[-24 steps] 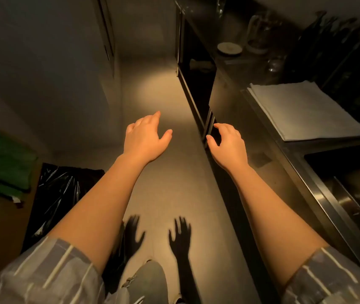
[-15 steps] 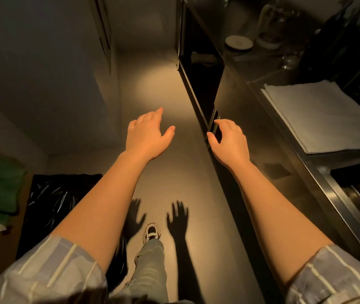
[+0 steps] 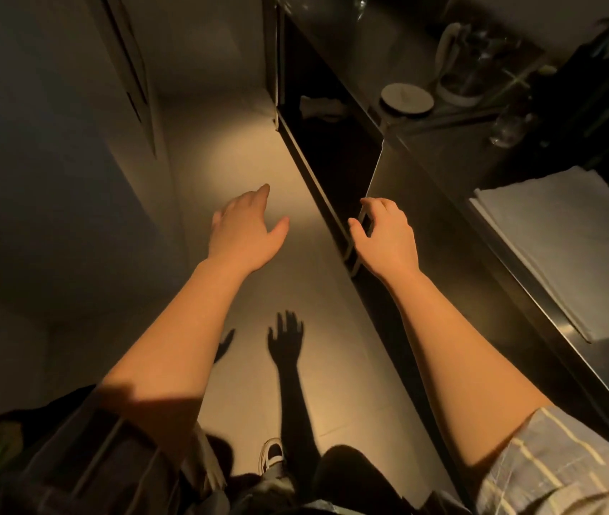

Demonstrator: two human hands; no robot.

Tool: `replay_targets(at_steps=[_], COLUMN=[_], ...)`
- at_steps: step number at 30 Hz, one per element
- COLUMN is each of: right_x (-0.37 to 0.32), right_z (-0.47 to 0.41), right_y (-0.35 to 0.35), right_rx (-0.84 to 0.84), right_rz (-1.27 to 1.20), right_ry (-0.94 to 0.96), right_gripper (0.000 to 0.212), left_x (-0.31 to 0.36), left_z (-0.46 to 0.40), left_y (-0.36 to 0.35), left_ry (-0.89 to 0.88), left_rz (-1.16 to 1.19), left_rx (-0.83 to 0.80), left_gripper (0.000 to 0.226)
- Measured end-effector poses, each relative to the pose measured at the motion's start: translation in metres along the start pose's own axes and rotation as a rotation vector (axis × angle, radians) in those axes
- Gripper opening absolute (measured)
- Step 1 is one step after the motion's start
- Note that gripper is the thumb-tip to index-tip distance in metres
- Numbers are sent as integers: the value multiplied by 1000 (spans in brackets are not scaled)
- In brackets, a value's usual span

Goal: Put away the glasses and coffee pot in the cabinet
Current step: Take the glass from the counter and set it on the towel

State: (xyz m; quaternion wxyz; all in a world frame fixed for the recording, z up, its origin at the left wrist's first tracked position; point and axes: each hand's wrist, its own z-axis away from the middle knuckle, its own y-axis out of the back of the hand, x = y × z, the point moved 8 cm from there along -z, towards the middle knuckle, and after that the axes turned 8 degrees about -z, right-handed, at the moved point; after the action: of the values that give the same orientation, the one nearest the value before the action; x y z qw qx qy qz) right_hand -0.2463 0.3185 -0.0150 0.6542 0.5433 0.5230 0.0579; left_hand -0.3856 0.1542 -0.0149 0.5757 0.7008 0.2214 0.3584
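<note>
left hand [image 3: 245,232]: fingers spread, holding nothing, over floor
right hand [image 3: 384,234]: curled round cabinet door handle [image 3: 359,232]
coffee pot [image 3: 466,65]: far on counter [image 3: 444,150]

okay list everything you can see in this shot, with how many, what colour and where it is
coffee pot: one, clear glass with pale handle, far end of counter
lid: one, white, round, on counter beside the coffee pot
glass: one, clear, on counter nearer than the pot
cloth: one, white, folded, on counter at right
counter: one, dark steel, along the right
cabinet door: one, dark, ajar under the counter
handle: one, pale bar on the door's edge
shoe: one, white and black, on floor
left hand: open, over the floor
right hand: fingers curled at the handle
</note>
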Motion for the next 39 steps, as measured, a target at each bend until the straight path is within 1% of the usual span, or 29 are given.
replay_targets(at_steps=[8, 15, 22, 28, 31, 35, 39], right_x=[25, 69, 113, 160, 180, 208, 233], right_z=[-67, -138, -235, -312, -334, -344, -341], right_y=[8, 10, 46, 76, 91, 105, 116], right_rx=[74, 120, 244, 339, 375, 417, 461], right_rz=[-8, -26, -50, -68, -62, -64, -36], right_ry=[-91, -181, -229, -337, -371, -439, -533], right_gripper=[48, 51, 48, 47, 47, 48, 50], left_x=[22, 59, 132, 194, 224, 263, 301], left_z=[-83, -167, -285, -380, -411, -436, -451], left_y=[-19, -42, -46, -55, -64, -78, -97], left_ry=[-93, -188, -316, -406, -457, -577, -682], left_rz=[25, 39, 58, 86, 111, 93, 91], left_rx=[-25, -25, -26, -52, -71, -84, -152], left_gripper=[65, 64, 65, 64, 64, 65, 64])
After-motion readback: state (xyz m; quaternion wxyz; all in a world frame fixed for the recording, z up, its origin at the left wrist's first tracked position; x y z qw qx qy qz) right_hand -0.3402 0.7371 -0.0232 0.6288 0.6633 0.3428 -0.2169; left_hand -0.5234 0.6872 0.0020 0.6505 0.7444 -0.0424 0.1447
